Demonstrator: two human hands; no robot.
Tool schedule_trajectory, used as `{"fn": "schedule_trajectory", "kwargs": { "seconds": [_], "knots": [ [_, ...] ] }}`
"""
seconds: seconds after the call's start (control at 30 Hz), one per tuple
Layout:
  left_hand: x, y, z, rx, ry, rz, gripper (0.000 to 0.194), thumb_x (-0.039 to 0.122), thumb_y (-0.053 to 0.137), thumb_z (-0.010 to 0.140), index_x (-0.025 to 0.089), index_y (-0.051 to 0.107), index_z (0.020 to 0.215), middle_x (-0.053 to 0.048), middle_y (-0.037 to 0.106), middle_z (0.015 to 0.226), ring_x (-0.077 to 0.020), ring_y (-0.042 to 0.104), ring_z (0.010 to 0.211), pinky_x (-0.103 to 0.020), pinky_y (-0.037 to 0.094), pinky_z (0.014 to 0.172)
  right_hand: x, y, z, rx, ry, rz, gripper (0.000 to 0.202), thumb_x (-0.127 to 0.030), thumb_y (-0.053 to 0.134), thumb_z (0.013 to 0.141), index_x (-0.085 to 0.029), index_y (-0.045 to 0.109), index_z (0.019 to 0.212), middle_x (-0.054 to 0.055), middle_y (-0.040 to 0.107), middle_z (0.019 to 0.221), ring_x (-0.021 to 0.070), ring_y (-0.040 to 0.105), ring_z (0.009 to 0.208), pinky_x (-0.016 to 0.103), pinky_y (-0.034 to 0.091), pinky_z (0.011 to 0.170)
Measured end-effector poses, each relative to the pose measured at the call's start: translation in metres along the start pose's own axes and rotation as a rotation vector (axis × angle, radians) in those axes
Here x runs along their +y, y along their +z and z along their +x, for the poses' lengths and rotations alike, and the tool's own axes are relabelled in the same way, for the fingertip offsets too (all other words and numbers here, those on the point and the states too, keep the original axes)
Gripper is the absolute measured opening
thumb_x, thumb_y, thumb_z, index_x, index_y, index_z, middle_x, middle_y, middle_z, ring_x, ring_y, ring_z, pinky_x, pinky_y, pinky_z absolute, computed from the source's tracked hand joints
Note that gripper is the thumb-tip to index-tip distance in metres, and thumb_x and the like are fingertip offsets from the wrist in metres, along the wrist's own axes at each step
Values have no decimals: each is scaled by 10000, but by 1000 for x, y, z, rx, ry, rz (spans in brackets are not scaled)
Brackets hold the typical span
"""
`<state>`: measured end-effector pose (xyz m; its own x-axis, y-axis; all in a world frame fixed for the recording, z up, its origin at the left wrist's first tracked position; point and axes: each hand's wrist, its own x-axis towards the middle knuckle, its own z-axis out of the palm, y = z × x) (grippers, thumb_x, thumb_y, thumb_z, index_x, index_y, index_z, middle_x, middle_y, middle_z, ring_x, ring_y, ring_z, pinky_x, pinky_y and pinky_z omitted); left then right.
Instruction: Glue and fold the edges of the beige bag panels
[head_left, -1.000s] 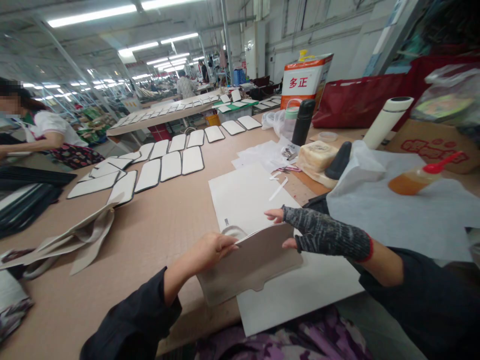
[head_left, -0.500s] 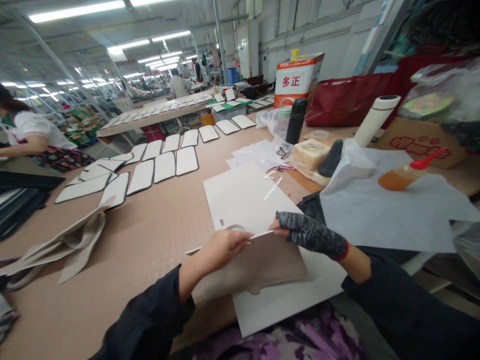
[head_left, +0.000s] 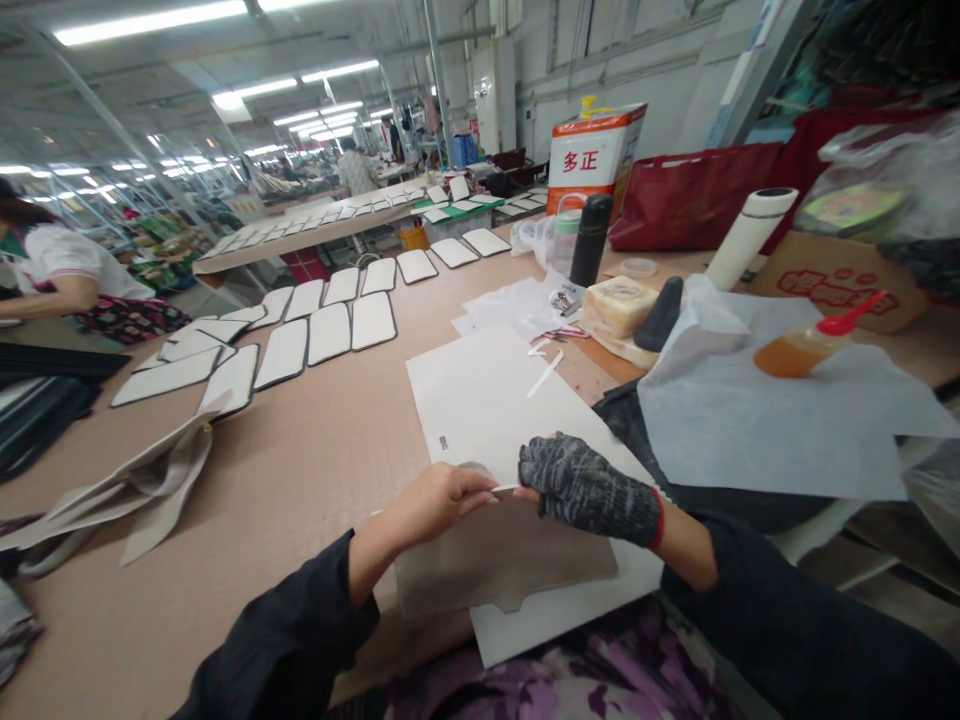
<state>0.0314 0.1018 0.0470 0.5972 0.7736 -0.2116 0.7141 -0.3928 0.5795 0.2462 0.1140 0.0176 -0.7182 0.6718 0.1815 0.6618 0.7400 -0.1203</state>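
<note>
A grey-brown panel of leather-like material is held up by its far edge in front of me. My left hand is bare and pinches that edge between thumb and fingers. My right hand, in a dark grey knit fingerless glove with a red cuff, grips the same edge close by on the right. A short bit of the pale edge shows between the two hands. Under and beyond the panel lies a white board with a small dark label. White strips rest on the board's far right part.
Rows of white dark-edged pieces lie on the brown table. Beige straps are at left. On the right stand a black bottle, a yellowish block and a red-tipped squeeze bottle. A co-worker is at far left.
My right hand has slid left and slightly down along the panel's edge, closer to my left hand. The edge between them sits a little lower. My left hand has shifted slightly left.
</note>
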Motion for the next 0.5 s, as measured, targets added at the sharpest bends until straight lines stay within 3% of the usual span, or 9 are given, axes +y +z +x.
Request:
{"fn": "schedule_trajectory", "kwargs": {
  "seconds": [0.17, 0.3, 0.37, 0.5],
  "knots": [
    [-16, -3, -13, -22, -50, 22, 300, 321, 448, 893, 137, 686, 887, -47, 684, 750, -121, 571, 654, -188, 388, 602, 19, 11, -2, -67, 27, 130, 252, -272, 435, 886, -149, 619, 766, 77, 640, 746, 186, 584, 712, 289, 421, 670],
    [-15, 2, -12, -26, -42, 121, 324, 327, 410, 906, 138, 668, 858, -48, 663, 719, -119, 554, 630, -195, 371, 588, -1, 15, 4, -63, 3, 60, 307, -396, 437, 887, -151, 623, 908, 106, 648, 846, 221, 595, 771, 323, 432, 690],
    [-14, 5, -11, -20, -25, 181, 332, 334, 397, 910, 140, 658, 841, -49, 651, 702, -123, 550, 624, -201, 361, 577, -14, 17, 8, -58, 10, 13, 364, -450, 436, 877, -135, 618, 891, 120, 640, 819, 224, 590, 734, 329, 433, 671],
    [-13, 4, -16, -32, 8, 211, 374, 385, 369, 916, 145, 642, 832, -42, 630, 676, -124, 535, 603, -206, 346, 552, -17, 24, 10, -4, -14, 90, 326, -365, 409, 898, -141, 611, 774, 86, 632, 718, 189, 576, 669, 291, 416, 637]
  ]
}}
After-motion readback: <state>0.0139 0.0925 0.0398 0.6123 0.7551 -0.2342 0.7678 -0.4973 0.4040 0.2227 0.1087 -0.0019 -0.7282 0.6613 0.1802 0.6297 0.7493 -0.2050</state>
